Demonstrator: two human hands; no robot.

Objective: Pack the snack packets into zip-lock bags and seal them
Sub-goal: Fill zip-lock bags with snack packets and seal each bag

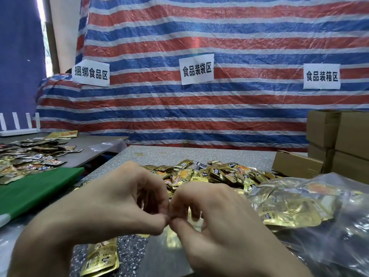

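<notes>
Where zip-lock bag (171, 241) hangs at near edge of table (139, 156), clear film with gold showing through, left hand (119, 200) and right hand (215, 216) pinch its mouth, fingertips meeting. Step, likely: sealing. Next: slide pinches apart along strip, firm pressure. Beyond: snack packets (209, 174) heaped; filled bags (299, 206) right.

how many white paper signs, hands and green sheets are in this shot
white paper signs: 3
hands, left hand and right hand: 2
green sheet: 1
total: 6
</notes>
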